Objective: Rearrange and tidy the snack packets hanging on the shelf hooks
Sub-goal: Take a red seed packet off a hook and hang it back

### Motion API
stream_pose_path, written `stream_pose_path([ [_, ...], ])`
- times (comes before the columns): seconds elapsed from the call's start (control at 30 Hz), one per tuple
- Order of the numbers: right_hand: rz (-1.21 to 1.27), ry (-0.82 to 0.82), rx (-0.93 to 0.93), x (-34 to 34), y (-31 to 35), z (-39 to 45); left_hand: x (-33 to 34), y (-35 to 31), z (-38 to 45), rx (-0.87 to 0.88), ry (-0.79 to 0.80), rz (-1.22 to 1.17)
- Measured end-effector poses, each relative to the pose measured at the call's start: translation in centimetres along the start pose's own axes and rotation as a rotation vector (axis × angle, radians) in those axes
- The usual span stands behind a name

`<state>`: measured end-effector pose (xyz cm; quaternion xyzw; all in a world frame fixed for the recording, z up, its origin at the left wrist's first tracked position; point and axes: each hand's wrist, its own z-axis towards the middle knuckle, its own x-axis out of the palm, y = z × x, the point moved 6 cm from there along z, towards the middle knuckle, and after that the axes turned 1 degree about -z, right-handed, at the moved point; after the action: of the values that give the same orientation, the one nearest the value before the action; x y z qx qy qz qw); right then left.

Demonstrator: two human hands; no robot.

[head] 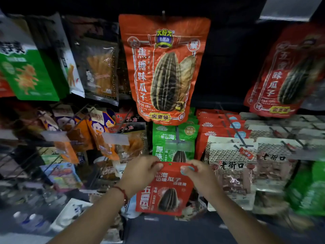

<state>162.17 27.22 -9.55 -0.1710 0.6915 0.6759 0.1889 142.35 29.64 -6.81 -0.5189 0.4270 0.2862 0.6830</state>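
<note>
Both hands, left hand [142,171] and right hand [197,175], pinch red packet [167,189] top corners | keep it flat | slide hole onto hook

A dark open gap of back panel [226,67] lies between the big orange seed bag [164,67] and the red bag [284,71] at the upper right; a hand could pass there. Below, the row is crowded: green packets [174,136], red packets [219,127] and pale packets [232,166] hang touching side by side. Black hook rods [233,127] jut forward over them. At the left, wire hooks [77,120] and orange packets [105,136] block the way.
</note>
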Motion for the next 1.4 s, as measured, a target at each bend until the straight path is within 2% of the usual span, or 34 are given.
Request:
stream_pose_path([
  [0.17, 0.195, -0.177, 0.132, -1.0, 0.2, 2.0, -0.5, 0.0, 3.9, 0.077, 0.022, -0.029],
  [0.33, 0.362, -0.230, 0.227, -2.0, -0.6, 3.7, -0.5, -0.7, 5.9, 0.123, 0.075, -0.087],
  [0.5, 0.316, -0.252, 0.194, -2.8, -0.7, 5.6, -0.7, -0.2, 7.3, 0.112, 0.002, -0.150],
  [0.7, 0.251, -0.308, 0.166, -2.3, -0.8, 7.9, 0.1, 0.5, 9.0, 0.069, -0.040, -0.096],
  [0.83, 0.074, -0.358, 0.064, -2.0, -0.4, 9.5, 0.7, 1.0, 10.3, 0.012, -0.071, -0.066],
  [0.93, -0.110, -0.381, -0.089, -2.0, 0.9, 9.8, 0.9, 1.1, 11.0, 0.014, -0.105, 0.015],
  [1.03, -0.436, -0.379, -0.185, -2.0, 2.0, 9.8, 1.1, 0.9, 10.8, 0.096, -0.149, 0.047],
  [1.17, -0.628, -0.335, -0.286, -1.6, 2.9, 8.8, 1.2, 0.7, 9.6, 0.214, -0.204, 0.163],
  [1.4, -0.986, -0.264, -0.213, -0.9, 2.0, 4.8, 2.6, 3.4, 3.8, 0.243, -0.163, 0.476],
])
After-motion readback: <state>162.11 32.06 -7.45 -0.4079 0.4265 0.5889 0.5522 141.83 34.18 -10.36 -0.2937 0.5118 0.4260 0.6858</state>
